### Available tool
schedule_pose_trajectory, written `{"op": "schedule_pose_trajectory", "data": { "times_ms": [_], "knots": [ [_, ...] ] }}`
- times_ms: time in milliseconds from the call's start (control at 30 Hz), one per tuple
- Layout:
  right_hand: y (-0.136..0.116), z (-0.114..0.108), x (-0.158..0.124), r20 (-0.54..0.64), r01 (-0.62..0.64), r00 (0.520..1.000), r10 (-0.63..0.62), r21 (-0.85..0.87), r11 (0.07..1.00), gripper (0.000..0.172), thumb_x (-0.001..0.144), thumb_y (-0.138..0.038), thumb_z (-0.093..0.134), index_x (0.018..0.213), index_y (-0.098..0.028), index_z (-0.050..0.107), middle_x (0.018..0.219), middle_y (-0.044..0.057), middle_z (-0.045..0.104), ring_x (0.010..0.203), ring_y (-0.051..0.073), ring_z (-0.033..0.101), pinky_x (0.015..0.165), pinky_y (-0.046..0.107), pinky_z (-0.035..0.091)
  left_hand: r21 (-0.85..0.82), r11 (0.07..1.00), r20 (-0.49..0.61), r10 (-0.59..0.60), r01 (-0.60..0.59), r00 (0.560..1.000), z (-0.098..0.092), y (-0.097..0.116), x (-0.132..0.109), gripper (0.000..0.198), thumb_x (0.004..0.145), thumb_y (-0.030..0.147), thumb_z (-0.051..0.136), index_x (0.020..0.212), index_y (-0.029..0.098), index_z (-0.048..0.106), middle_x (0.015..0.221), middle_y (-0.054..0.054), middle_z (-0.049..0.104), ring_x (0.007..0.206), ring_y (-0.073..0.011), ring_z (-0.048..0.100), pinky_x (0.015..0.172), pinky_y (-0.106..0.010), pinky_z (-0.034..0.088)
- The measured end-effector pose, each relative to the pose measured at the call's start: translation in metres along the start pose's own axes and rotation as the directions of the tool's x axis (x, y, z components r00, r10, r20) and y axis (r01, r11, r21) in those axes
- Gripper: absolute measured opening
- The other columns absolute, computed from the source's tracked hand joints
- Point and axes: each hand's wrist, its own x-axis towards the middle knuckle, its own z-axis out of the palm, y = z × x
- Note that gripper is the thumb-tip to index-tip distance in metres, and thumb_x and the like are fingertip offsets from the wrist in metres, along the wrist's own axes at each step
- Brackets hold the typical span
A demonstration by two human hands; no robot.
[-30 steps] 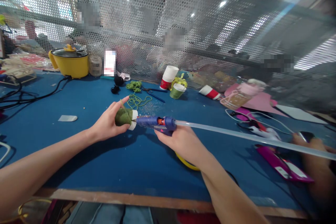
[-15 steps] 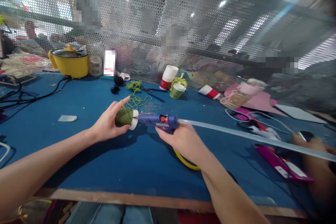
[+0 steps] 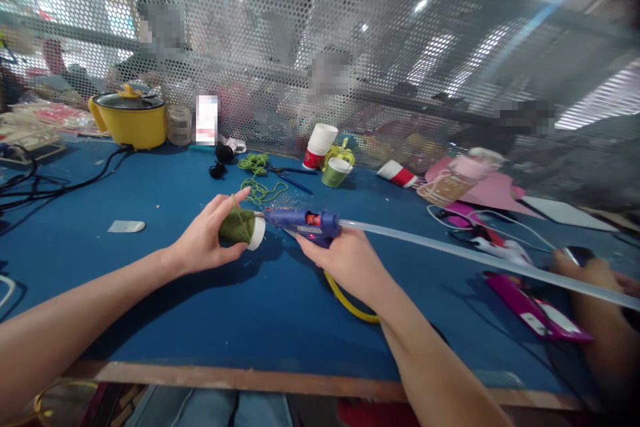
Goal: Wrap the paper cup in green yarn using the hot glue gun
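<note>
My left hand (image 3: pixel 205 233) grips a paper cup wrapped in green yarn (image 3: pixel 237 225), lying on its side with its white rim to the right. A strand of yarn runs over the index finger. My right hand (image 3: pixel 350 257) is closed around a blue hot glue gun (image 3: pixel 305 223), whose nozzle meets the yarn side of the cup near the rim. From the gun's back a long clear glue stick (image 3: pixel 450 253) stretches to the right edge. Beyond the cup, loose green yarn (image 3: pixel 255 163) lies on the blue table (image 3: pixel 200 320).
At the back stand a yellow pot (image 3: pixel 131 121), a jar (image 3: pixel 179 125), a phone (image 3: pixel 207 119), stacked cups (image 3: pixel 320 145) and a green-wrapped cup (image 3: pixel 337 173). Pliers (image 3: pixel 295 180) lie nearby. Right, another person's hand (image 3: pixel 595 273) is near a magenta device (image 3: pixel 537 307).
The glue gun's nozzle has shifted from the cup's rim onto the yarn beside it. The cup has turned slightly in my left hand, and the view has moved a little.
</note>
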Motion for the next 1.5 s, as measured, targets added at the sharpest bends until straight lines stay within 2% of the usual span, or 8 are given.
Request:
{"op": "schedule_pose_trajectory", "data": {
  "times_ms": [200,433,600,767,900,1167,1500],
  "knots": [
    [-0.002,0.0,0.0,-0.015,-0.01,1.0,0.01,0.001,1.0,0.021,0.071,-0.028,0.05,0.053,-0.018,0.049,0.045,-0.001,0.049,0.045,0.012,0.045,0.046,0.024,0.035,0.005,1.0,0.013,0.008,-0.008,1.0,0.0,0.002,0.0,0.078,0.068,0.017,0.058,0.136,0.024,0.018,0.102,-0.008,0.047,0.094,-0.0223,0.047,0.082,-0.038,0.043],
    [-0.002,0.002,0.004,0.001,-0.026,1.0,0.026,0.001,1.0,0.02,0.071,-0.026,0.049,0.053,-0.019,0.047,0.045,-0.002,0.046,0.045,0.011,0.042,0.047,0.024,0.034,0.005,1.0,0.014,0.024,-0.024,1.0,-0.001,0.004,-0.001,0.076,0.069,0.017,0.057,0.136,0.021,0.02,0.103,-0.008,0.046,0.095,-0.0218,0.046,0.083,-0.037,0.042],
    [-0.002,0.002,0.001,-0.011,-0.013,1.0,0.013,-0.029,0.999,0.018,0.072,-0.027,0.049,0.057,-0.018,0.052,0.049,-0.001,0.052,0.047,0.012,0.046,0.047,0.024,0.036,0.0,1.0,0.006,0.02,-0.02,1.0,0.0,0.002,0.0,0.077,0.068,0.016,0.058,0.135,0.02,0.021,0.101,-0.008,0.046,0.094,-0.022,0.047,0.082,-0.037,0.042],
    [-0.003,0.0,-0.002,0.003,0.035,0.999,-0.035,-0.092,0.995,0.018,0.073,-0.026,0.048,0.059,-0.018,0.056,0.054,0.002,0.058,0.052,0.015,0.053,0.051,0.025,0.038,-0.021,0.999,0.004,-0.04,0.04,0.999,0.0,-0.003,0.001,0.078,0.067,0.02,0.059,0.135,0.022,0.02,0.097,-0.006,0.048,0.089,-0.0217,0.048,0.081,-0.038,0.043],
    [-0.004,-0.001,-0.002,0.03,0.061,0.998,-0.058,-0.134,0.989,0.016,0.072,-0.025,0.049,0.061,-0.018,0.057,0.058,0.004,0.061,0.058,0.018,0.057,0.055,0.027,0.041,-0.055,0.994,0.002,-0.09,0.09,0.996,0.001,-0.006,0.0,0.079,0.067,0.021,0.061,0.135,0.022,0.021,0.098,-0.006,0.048,0.093,-0.0221,0.048,0.087,-0.04,0.041],
    [-0.004,0.0,-0.005,0.057,0.061,0.997,-0.055,-0.115,0.991,0.016,0.072,-0.026,0.049,0.062,-0.018,0.057,0.058,0.002,0.061,0.055,0.017,0.057,0.052,0.026,0.039,-0.129,0.978,0.014,-0.166,0.167,0.986,0.002,-0.008,0.001,0.077,0.068,0.022,0.06,0.135,0.019,0.021,0.098,-0.005,0.049,0.095,-0.0212,0.05,0.089,-0.042,0.04],
    [-0.005,0.0,-0.008,0.088,0.102,0.992,-0.092,-0.112,0.988,0.017,0.074,-0.028,0.048,0.064,-0.018,0.059,0.058,0.001,0.061,0.055,0.016,0.056,0.052,0.025,0.039,-0.107,0.974,0.021,-0.198,0.2,0.98,0.001,-0.008,0.001,0.072,0.069,0.023,0.06,0.132,0.021,0.025,0.114,-0.01,0.047,0.102,-0.0229,0.05,0.089,-0.041,0.041]
  ]
}}
